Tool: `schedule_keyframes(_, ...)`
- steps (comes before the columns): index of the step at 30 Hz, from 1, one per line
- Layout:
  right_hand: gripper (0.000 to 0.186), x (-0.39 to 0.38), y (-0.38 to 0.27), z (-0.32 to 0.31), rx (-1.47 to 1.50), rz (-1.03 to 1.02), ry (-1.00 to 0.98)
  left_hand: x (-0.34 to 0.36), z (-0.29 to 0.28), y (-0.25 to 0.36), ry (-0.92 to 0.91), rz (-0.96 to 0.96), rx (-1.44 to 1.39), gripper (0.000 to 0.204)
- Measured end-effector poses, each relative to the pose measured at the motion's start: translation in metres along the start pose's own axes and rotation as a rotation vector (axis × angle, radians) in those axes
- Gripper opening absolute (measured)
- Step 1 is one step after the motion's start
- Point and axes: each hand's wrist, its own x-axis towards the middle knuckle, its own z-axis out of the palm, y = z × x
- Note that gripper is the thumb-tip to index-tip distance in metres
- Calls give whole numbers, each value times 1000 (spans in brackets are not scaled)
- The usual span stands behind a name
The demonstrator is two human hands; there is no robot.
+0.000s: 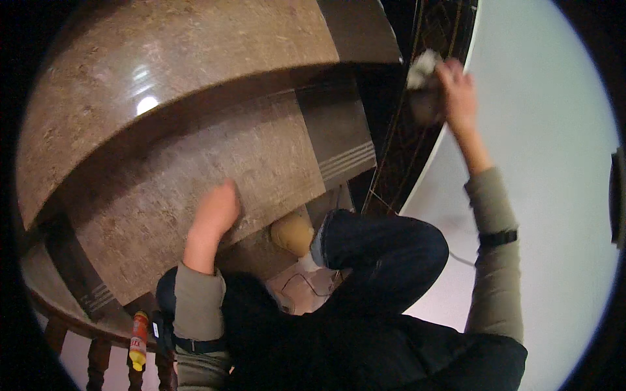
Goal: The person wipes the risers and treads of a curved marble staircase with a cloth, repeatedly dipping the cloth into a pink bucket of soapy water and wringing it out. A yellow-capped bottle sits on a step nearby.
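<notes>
Whitish and crumpled, a cloth (425, 67) is gripped in the right hand (460, 96) by the dark wall tiles (401, 156), the left hand (220, 205) curls fist-like over a brown step (261, 146), and a red, yellow-capped bottle (139, 340), contents hidden, is beside the railing (98, 362).

A pale item (424, 68) is blurred in the right hand (460, 94); fingertips of the left hand (218, 208) are hidden; a dark object (617, 195) is cut off at far right.
</notes>
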Motion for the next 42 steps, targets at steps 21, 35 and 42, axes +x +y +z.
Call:
schedule_keyframes(21,27,3,-49,86,-316,-423,-242,4,0,-11,22,5,-21,17)
schedule_keyframes(35,34,-113,-145,161,277,-76,-570,-1,-2,-16,-20,-54,4,19)
schedule_keyframes(42,27,-215,-127,56,280,-376,-1232,0,-5,-14,18,7,2,17)
